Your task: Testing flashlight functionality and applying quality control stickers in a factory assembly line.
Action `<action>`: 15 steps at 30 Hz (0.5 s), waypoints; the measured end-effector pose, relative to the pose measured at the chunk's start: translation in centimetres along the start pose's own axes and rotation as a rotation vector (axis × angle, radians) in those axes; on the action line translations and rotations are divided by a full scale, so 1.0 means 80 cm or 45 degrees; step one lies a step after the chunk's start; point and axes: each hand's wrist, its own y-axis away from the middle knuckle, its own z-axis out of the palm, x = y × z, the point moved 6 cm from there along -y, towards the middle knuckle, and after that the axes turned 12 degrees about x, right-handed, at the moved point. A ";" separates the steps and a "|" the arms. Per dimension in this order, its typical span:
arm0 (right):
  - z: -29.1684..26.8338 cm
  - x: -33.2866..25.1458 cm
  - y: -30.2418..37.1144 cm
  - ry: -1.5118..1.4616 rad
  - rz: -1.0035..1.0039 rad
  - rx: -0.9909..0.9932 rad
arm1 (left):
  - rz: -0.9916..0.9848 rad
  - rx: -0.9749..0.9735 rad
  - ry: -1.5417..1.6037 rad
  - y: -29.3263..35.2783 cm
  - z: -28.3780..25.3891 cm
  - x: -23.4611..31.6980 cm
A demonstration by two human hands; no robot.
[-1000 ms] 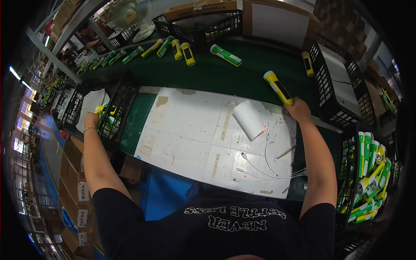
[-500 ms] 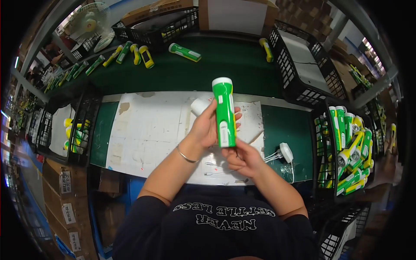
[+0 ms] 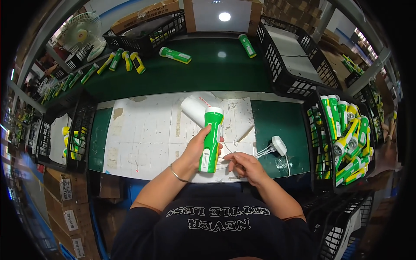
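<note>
My left hand (image 3: 194,151) is wrapped round a green and white flashlight (image 3: 211,138), which stands nearly upright with its wide white head away from me. A round spot of light (image 3: 224,17) shows on the pale panel beyond. To the right of the flashlight's lower end, my right hand (image 3: 248,167) has its fingers bent together beside thin white cables (image 3: 262,152); whatever they pinch, if anything, is too small to make out. These cables run to a white charger block (image 3: 279,145). Behind the flashlight lies a white roll (image 3: 193,109) on the white sheet (image 3: 143,134).
Many flashlights fill a black crate (image 3: 323,173) at right; another crate (image 3: 73,158) at left holds a few. Several flashlights lie along the green belt (image 3: 203,73), one (image 3: 247,46) near the far right crate (image 3: 277,78). A fan (image 3: 82,34) stands at far left.
My left hand has brought the flashlight nearer and tilted it; my right hand has come off its base. A light spot has appeared on the panel. The flashlight on the belt's right differs.
</note>
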 end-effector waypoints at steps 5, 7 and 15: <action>0.004 -0.015 0.006 0.215 -0.125 0.050 | -0.066 -0.066 0.070 -0.006 -0.003 -0.005; 0.002 -0.022 0.005 0.471 -0.260 0.169 | -0.085 -0.137 0.129 -0.010 -0.006 -0.008; 0.074 -0.087 0.020 1.690 -1.368 0.347 | 0.581 -0.022 -0.355 0.011 0.000 0.023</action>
